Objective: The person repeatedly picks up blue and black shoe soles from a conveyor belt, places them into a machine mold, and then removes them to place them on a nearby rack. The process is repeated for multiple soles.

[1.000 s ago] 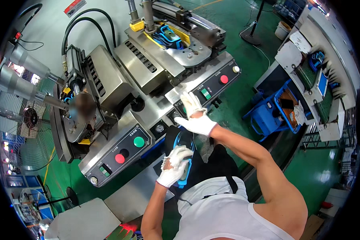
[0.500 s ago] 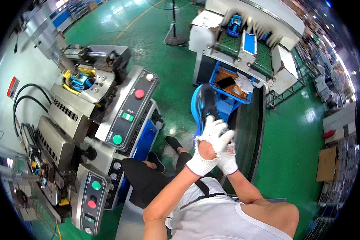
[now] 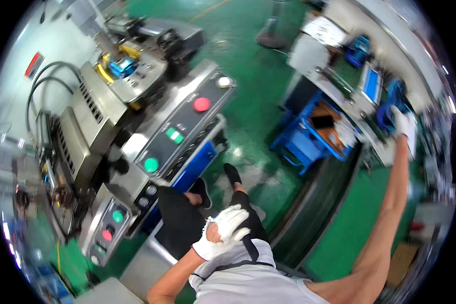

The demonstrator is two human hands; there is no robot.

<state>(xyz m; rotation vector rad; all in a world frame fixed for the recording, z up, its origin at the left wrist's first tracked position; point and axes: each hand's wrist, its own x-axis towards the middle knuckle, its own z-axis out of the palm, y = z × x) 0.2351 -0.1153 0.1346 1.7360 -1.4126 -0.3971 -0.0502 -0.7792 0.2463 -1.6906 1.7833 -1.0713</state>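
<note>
Green shop floor [image 3: 248, 61], steel machine with a button panel [image 3: 185, 126] on our left, blue bin [image 3: 309, 139] ahead. We have the right hand [image 3: 401, 121] stretched far out, gloved, on a blue part [image 3: 392, 101] at the workbench [image 3: 339, 88]; grip too blurred to tell. Our left hand [image 3: 223, 232], gloved, sits loosely curled against our lap, holding nothing we can see.

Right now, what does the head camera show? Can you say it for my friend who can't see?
A seated person stretches their gloved right hand out to a blurry blue thing on a workbench, while their gloved left hand rests by their lap. To the left stands a grey machine with red and green buttons, on a green floor.
</note>
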